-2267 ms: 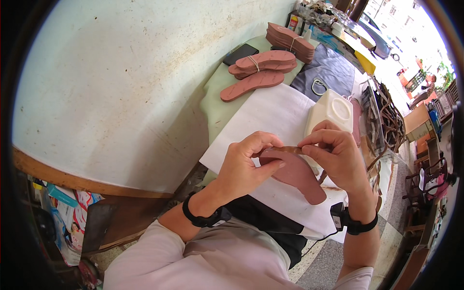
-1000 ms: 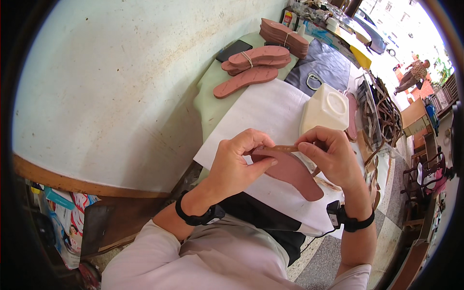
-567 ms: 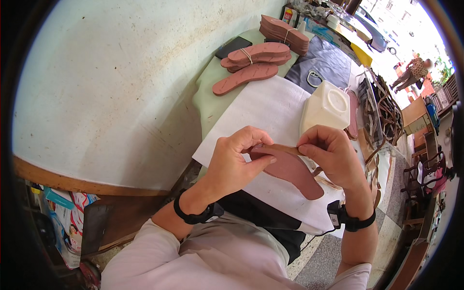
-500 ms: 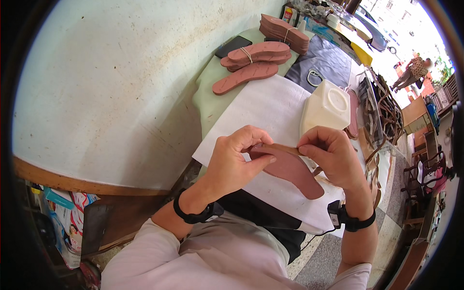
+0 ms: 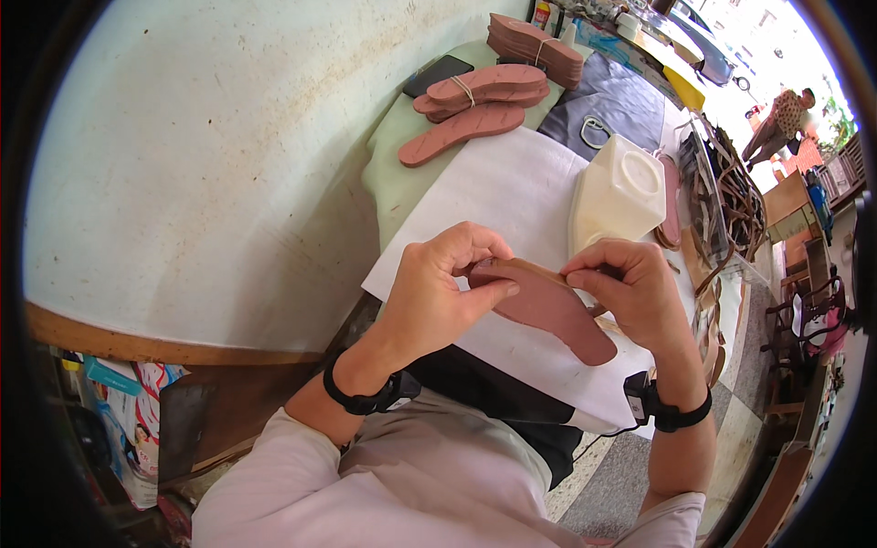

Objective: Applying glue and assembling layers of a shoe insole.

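My left hand (image 5: 438,290) pinches one end of a reddish-brown shoe insole (image 5: 559,315) between thumb and fingers. A narrow tan leather strip (image 5: 539,270) lies along the insole's far edge. My right hand (image 5: 630,290) is closed on the strip's right part, thumb against forefinger. The insole's other end slants toward me on the right, above a white sheet (image 5: 493,205) on the table. How the strip meets the insole under my left fingers is hidden.
Beyond my right hand stands a cream plastic container (image 5: 619,187). Bundled insoles (image 5: 493,87) and a single insole (image 5: 466,134) lie at the far left, by the wall (image 5: 210,183). Brown leather strips (image 5: 731,196) heap at the right. Outside, a person (image 5: 781,123) is visible.
My left hand has risen slightly, and the insole's free end has shifted a little up and right. Both hands keep their pinches. The view has tilted slightly.
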Available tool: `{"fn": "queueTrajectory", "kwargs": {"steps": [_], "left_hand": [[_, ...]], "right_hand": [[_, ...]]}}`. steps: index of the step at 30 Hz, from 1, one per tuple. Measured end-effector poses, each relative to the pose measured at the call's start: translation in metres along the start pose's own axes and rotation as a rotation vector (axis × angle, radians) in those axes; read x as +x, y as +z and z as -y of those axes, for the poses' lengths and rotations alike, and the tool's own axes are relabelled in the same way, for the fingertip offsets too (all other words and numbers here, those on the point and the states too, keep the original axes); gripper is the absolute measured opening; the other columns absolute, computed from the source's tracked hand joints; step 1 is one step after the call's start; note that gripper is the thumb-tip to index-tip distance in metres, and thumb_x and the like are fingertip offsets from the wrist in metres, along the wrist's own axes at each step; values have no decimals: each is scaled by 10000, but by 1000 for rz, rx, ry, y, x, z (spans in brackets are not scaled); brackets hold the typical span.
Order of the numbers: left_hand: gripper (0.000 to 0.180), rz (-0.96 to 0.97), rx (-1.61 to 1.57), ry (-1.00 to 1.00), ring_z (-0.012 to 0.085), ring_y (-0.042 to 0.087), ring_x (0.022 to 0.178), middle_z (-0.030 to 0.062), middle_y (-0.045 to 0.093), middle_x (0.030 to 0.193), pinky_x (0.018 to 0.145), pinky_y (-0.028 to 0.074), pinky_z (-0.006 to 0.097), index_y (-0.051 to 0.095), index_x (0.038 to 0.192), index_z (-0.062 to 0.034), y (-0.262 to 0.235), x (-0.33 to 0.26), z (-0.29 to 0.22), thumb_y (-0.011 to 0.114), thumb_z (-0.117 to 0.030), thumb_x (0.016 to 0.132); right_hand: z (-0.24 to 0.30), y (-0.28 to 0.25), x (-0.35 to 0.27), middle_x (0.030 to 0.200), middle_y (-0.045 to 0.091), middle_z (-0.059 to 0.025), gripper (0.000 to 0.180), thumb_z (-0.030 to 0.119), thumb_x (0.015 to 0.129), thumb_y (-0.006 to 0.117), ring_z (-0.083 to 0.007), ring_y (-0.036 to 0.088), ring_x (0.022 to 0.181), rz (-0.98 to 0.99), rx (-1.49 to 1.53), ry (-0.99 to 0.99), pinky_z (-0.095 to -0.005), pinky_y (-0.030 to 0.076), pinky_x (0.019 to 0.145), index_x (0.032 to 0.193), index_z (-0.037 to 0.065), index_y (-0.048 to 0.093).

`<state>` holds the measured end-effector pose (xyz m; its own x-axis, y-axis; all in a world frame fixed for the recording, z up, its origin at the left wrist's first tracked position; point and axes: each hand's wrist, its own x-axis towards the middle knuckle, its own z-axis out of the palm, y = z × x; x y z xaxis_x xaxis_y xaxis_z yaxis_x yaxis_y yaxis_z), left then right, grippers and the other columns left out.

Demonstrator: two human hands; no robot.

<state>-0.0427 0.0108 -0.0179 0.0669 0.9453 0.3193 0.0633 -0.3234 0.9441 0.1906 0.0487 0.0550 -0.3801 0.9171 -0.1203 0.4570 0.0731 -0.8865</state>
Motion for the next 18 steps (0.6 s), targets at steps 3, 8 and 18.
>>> {"fn": "queueTrajectory", "kwargs": {"steps": [3, 8, 18], "left_hand": [[310, 5, -11, -5, 56, 652, 819, 37, 726, 908, 714, 542, 219, 637, 1009, -27, 0, 1, 1, 805, 107, 785], [327, 17, -14, 3, 63, 659, 816, 51, 727, 899, 709, 543, 224, 628, 1029, -28, -1, 0, 2, 792, 122, 789], [331, 29, -15, -15, 85, 682, 844, 66, 729, 910, 731, 563, 240, 623, 1039, -20, -1, 3, 3, 782, 133, 792]], "right_hand": [[-3, 0, -1, 785, 662, -27, 83, 15, 874, 732, -73, 567, 641, -2, -1, 2, -246, 445, 574, 938, -25, 767], [-7, 3, 0, 782, 657, -44, 89, 15, 863, 735, -94, 583, 686, -14, -15, -36, -266, 458, 628, 936, -18, 775], [-2, 4, -1, 772, 655, -99, 102, 27, 825, 739, -180, 611, 710, -42, -195, -127, -308, 480, 667, 914, -14, 768]]}}
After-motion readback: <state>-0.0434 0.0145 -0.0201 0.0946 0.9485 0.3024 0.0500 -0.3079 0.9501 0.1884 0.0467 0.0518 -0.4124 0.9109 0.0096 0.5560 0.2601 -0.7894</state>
